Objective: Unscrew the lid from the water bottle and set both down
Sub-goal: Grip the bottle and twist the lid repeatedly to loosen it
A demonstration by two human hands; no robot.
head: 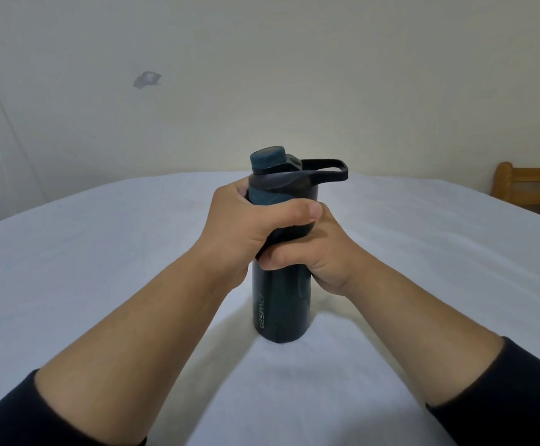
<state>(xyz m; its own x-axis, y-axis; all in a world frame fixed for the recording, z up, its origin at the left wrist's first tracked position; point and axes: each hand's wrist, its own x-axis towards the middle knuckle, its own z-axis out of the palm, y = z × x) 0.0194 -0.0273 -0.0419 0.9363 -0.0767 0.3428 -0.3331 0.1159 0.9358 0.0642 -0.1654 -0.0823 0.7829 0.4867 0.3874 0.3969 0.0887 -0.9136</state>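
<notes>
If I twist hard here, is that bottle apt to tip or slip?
Probably tippy: the water bottle is tall on a narrow base, standing on soft white cloth. Its smooth body may slip, though left hand and right hand both wrap it.

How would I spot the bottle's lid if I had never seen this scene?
Find the white-covered table and the dark bottle standing upright at its middle, gripped by both hands. The lid sits on the bottle's top, above the left hand. Its black carry loop pointing right sets it apart.
</notes>
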